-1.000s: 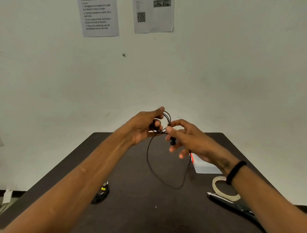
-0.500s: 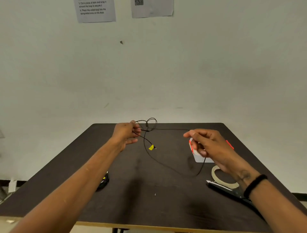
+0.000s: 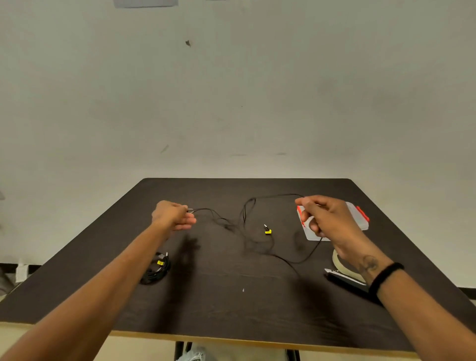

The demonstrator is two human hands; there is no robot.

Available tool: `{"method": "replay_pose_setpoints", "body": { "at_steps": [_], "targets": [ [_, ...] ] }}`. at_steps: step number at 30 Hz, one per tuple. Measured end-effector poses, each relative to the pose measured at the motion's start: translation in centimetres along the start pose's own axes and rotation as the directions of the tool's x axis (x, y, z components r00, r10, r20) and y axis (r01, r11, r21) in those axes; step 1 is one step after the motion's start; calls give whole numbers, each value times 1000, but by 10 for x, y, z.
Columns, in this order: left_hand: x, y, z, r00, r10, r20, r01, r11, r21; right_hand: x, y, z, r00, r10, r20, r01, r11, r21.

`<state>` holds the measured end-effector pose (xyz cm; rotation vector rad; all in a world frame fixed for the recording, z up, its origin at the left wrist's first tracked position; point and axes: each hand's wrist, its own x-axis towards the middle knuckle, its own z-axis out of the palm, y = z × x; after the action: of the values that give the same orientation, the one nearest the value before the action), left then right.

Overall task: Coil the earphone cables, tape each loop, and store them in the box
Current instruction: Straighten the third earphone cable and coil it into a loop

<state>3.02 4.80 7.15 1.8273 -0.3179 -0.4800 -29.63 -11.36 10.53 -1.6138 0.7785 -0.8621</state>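
While both hands pinch the black earphone cable (image 3: 260, 201) above the table (image 3: 231, 309), left hand (image 3: 173, 216) and right hand (image 3: 327, 219) fingers clamped, no writing is legible.

table (image 3: 231, 304): dark matt wood grain, pale edge | earphone cable (image 3: 257, 247): thin black rubbery | box (image 3: 360, 219): translucent plastic, red clips | tape roll (image 3: 337, 265): cream paper | wall (image 3: 257, 103): matt, scuffed

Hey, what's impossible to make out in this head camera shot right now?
- Box: right hand covers its middle; contents unseen.
- Tape roll: mostly behind the right wrist.
- Earbuds: hidden inside the left hand, if there.
- Wall paper: cut by the top edge, unreadable.
- Coiled cable: too small to see tape.
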Motion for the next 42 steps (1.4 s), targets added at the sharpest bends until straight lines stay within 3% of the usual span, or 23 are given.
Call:
{"method": "replay_pose_setpoints", "body": {
  "at_steps": [2, 3, 5, 8, 11, 12, 13, 15, 17, 19, 21, 23, 25, 26, 28, 30, 31, 33, 36, 38, 39, 42],
  "targets": [
    [-8, -1, 8, 974, 227, 25, -221, 908, 355, -2, -2, 9, 994, -53, 98, 56, 998, -29],
    [-15, 2, 15, 943, 324, 77, -325, 848, 419, -3, -3, 12, 989, -73, 132, 79, 996, -44],
    [-32, 9, 33, 864, 442, 242, -504, 752, 425, -4, -6, 18, 976, -105, 193, 121, 990, -71],
    [-48, 16, 66, 726, 500, 473, -678, 635, 371, -10, -13, 22, 937, -147, 318, 177, 982, -69],
    [-56, 22, 92, 577, 572, 583, -802, 534, 269, -16, -31, 18, 892, -186, 413, 226, 973, -50],
    [-58, 30, 96, 554, 600, 577, -814, 534, 227, -16, -38, 15, 883, -192, 428, 240, 969, -61],
    [-60, 43, 97, 569, 616, 544, -795, 583, 171, -15, -45, 12, 882, -190, 431, 248, 965, -81],
    [-58, 81, 89, 708, 589, 390, -643, 766, 10, -9, -58, 3, 894, -185, 407, 266, 952, -150],
    [-53, 126, 62, 804, 569, 170, -576, 818, -14, -2, -63, -6, 908, -191, 373, 302, 916, -263],
    [-45, 160, 32, 766, 641, 52, -629, 731, 264, 4, -59, -10, 916, -187, 355, 294, 915, -275],
    [-41, 183, 13, 707, 702, 83, -619, 559, 552, 9, -56, -7, 917, -187, 352, 278, 934, -227],
    [-35, 195, 4, 712, 693, 114, -579, 487, 654, 14, -55, 2, 924, -228, 308, 284, 946, -153],
    [-29, 198, -5, 765, 624, 162, -562, 522, 641, 17, -58, 5, 947, -228, 227, 204, 971, 125],
    [-27, 196, -9, 807, 552, 209, -560, 601, 570, 20, -61, 5, 955, -206, 213, 128, 935, 331],
    [-28, 185, -13, 865, 376, 331, -490, 774, 401, 23, -70, 5, 956, -191, 222, -13, 728, 685],
    [-30, 167, -8, 877, 274, 395, -418, 841, 343, 28, -76, 7, 960, -205, 189, -66, 492, 868],
    [-31, 157, -4, 876, 269, 400, -424, 824, 375, 30, -79, 9, 964, -200, 177, -82, 410, 908],
    [-31, 140, 3, 865, 331, 376, -494, 691, 528, 33, -85, 13, 966, -164, 200, -136, 339, 931],
    [-18, 115, 3, 842, 467, 270, -497, 478, 724, 37, -100, 2, 919, -140, 368, -329, 240, 913],
    [-6, 98, 1, 842, 497, 209, -445, 422, 790, 39, -116, -14, 873, -135, 469, -455, 122, 882],
    [-1, 92, -1, 846, 501, 180, -419, 418, 806, 39, -124, -22, 874, -102, 476, -459, 150, 875],
    [8, 91, -13, 876, 466, 124, -342, 418, 842, 37, -137, -29, 912, 10, 411, -360, 501, 787]
  ]
}}
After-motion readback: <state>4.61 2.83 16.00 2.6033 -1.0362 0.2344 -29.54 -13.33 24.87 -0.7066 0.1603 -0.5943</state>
